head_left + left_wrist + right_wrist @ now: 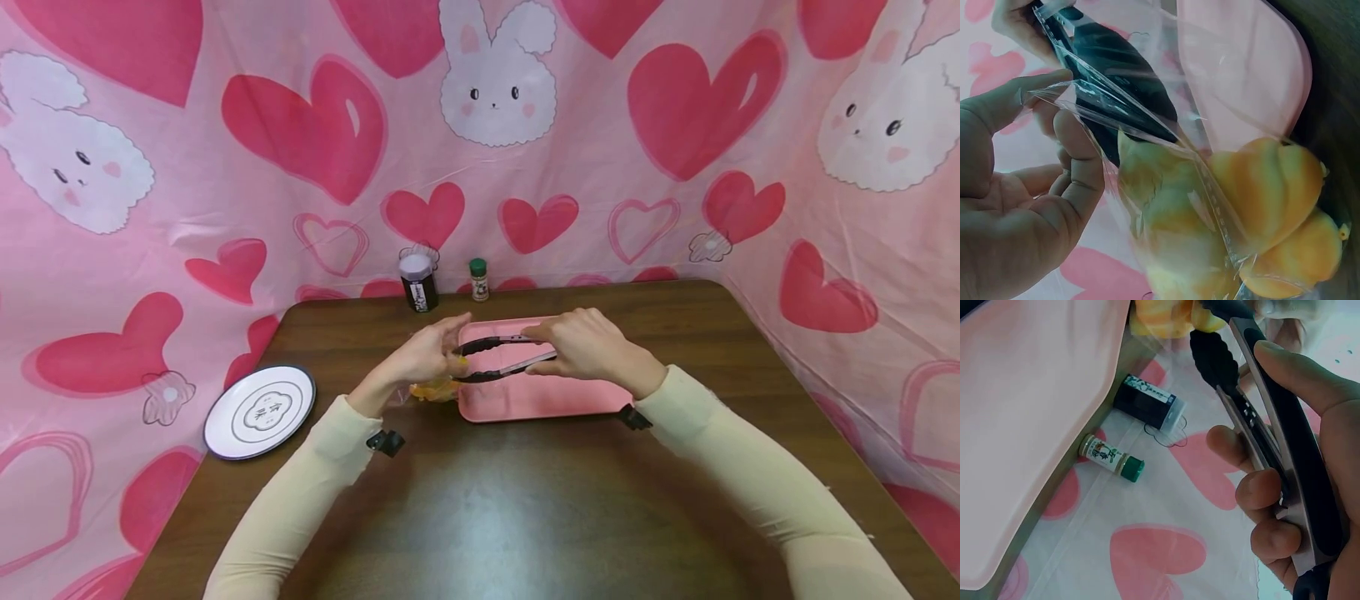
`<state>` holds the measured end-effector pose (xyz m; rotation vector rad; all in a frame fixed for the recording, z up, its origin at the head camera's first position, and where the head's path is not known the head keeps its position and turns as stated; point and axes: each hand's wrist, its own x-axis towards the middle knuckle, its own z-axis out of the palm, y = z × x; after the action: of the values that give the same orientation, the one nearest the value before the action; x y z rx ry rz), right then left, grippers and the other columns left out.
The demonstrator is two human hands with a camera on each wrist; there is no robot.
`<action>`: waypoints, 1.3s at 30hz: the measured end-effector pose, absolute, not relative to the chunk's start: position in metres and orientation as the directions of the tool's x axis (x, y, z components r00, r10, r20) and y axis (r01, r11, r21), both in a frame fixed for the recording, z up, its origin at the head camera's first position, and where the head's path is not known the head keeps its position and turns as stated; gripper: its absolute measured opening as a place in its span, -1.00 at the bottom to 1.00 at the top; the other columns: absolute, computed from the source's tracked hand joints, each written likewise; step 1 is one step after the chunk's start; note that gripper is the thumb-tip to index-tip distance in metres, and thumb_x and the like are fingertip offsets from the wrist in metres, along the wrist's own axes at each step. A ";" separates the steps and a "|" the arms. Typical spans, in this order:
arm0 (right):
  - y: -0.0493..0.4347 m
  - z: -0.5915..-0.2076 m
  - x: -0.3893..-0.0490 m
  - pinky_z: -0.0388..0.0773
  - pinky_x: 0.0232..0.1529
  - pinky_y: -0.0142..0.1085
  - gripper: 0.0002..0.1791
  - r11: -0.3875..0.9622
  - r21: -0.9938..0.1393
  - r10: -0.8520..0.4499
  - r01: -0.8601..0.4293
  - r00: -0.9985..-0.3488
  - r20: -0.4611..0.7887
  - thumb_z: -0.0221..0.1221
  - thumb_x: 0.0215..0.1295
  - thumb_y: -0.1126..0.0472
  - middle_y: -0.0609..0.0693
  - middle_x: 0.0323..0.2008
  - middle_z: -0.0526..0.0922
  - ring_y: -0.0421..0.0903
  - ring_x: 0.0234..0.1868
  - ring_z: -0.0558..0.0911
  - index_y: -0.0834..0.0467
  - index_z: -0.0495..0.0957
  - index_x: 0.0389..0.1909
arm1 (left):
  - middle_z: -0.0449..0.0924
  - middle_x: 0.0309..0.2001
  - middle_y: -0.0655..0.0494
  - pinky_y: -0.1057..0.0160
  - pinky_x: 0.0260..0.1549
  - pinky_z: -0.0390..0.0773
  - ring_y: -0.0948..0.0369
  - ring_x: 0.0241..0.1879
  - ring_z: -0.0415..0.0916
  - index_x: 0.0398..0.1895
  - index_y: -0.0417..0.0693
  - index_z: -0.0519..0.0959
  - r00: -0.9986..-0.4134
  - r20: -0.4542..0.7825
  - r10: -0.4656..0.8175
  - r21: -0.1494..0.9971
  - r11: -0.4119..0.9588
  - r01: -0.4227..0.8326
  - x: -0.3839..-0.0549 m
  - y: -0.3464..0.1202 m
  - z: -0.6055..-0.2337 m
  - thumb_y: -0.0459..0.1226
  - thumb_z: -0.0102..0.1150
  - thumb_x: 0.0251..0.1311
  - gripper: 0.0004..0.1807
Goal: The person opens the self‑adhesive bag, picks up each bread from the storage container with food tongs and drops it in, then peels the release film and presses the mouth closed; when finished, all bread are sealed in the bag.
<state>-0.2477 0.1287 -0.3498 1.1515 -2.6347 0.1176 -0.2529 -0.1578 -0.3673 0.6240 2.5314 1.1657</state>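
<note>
My left hand (pixel 422 354) pinches the rim of a clear plastic bag (pixel 1213 215) between thumb and finger. Several yellow-orange, bun-like pieces (pixel 1260 194) are bunched inside it. The right hand (pixel 591 346) grips a pair of tongs (pixel 1285 437) with metal arms and black scalloped tips, its fingers and thumb around the handles. The tongs' arms are spread apart, and in the left wrist view their black tips lie by the bag's mouth, just above the buns. Below the tongs, a pink tray (pixel 555 398) lies on the table.
At the back stand a black jar with a pale lid (pixel 419 287) and a small green-capped shaker (pixel 479 282). A white plate with a dark rim (pixel 225 421) lies at the table's left edge. A patterned pink cloth (pixel 585 208) hangs behind the wooden table (pixel 525 517).
</note>
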 end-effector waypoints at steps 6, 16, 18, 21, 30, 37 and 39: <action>0.126 -0.350 -0.246 0.07 -0.76 -0.40 -0.42 0.679 0.040 -0.712 -0.733 -0.643 0.283 0.43 0.04 -0.25 -0.11 -0.32 0.79 -0.23 -0.69 0.35 -0.03 0.71 0.04 | 0.14 0.55 -0.04 -0.02 0.25 0.46 0.01 0.21 0.48 0.58 -0.01 0.08 -0.887 -0.068 0.456 0.744 0.616 0.260 -0.252 -0.154 -0.367 -0.31 0.37 0.11 -0.03; 0.134 -0.354 -0.251 0.28 -0.69 -0.38 -0.34 0.685 -0.021 -0.695 -0.728 -0.662 0.281 0.44 -0.01 -0.27 -0.07 -0.14 0.80 -0.18 -0.53 0.61 -0.02 0.68 0.09 | 0.21 0.52 -0.09 -0.08 0.43 0.27 -0.03 0.43 0.31 0.58 -0.08 0.06 -0.887 -0.058 0.459 0.742 0.614 0.270 -0.254 -0.163 -0.365 -0.30 0.37 0.09 -0.01; 0.138 -0.353 -0.251 0.38 -0.62 -0.38 -0.32 0.686 -0.047 -0.690 -0.726 -0.670 0.275 0.45 -0.01 -0.27 -0.07 -0.10 0.79 -0.15 -0.44 0.68 0.00 0.67 0.12 | 0.20 0.53 -0.08 -0.11 0.43 0.26 -0.04 0.42 0.33 0.58 -0.06 0.07 -0.889 -0.063 0.454 0.737 0.622 0.265 -0.254 -0.165 -0.364 -0.29 0.38 0.08 0.00; 0.145 -0.351 -0.252 0.45 -0.55 -0.35 -0.29 0.697 -0.089 -0.674 -0.712 -0.692 0.260 0.44 0.00 -0.27 -0.06 -0.05 0.78 -0.12 -0.33 0.73 -0.01 0.65 0.16 | 0.19 0.53 -0.07 -0.13 0.43 0.24 -0.05 0.42 0.31 0.58 -0.04 0.09 -0.896 -0.063 0.440 0.714 0.647 0.268 -0.254 -0.168 -0.362 -0.25 0.41 0.06 0.01; 0.178 -0.350 -0.253 0.61 -0.25 -0.13 -0.19 0.729 -0.183 -0.625 -0.659 -0.751 0.215 0.43 0.01 -0.28 -0.07 -0.03 0.76 -0.11 -0.20 0.70 -0.05 0.54 0.30 | 0.14 0.55 -0.05 -0.17 0.40 0.29 -0.07 0.47 0.20 0.58 -0.04 0.09 -0.906 -0.085 0.415 0.716 0.658 0.234 -0.256 -0.171 -0.360 -0.23 0.40 0.10 -0.01; 0.207 -0.353 -0.254 0.59 0.09 0.04 -0.11 0.758 -0.273 -0.567 -0.593 -0.805 0.174 0.42 0.04 -0.26 0.07 0.13 0.68 0.00 0.00 0.67 0.15 0.48 0.33 | 0.16 0.54 -0.08 -0.15 0.45 0.20 -0.07 0.50 0.17 0.57 -0.07 0.10 -0.911 -0.057 0.408 0.732 0.638 0.240 -0.254 -0.173 -0.359 -0.24 0.43 0.07 0.00; 0.216 -0.354 -0.255 0.56 0.13 0.06 -0.10 0.777 -0.295 -0.532 -0.556 -0.831 0.164 0.40 0.05 -0.29 0.09 0.14 0.67 -0.01 -0.01 0.64 0.16 0.48 0.33 | 0.17 0.54 -0.08 -0.13 0.45 0.21 -0.06 0.49 0.19 0.57 -0.08 0.10 -0.913 -0.053 0.405 0.735 0.635 0.239 -0.254 -0.174 -0.359 -0.25 0.43 0.07 0.00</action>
<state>-0.2545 0.2156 -0.3535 0.8872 -2.8940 0.5150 -0.2539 -0.1736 -0.3586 0.5281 2.6427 1.1423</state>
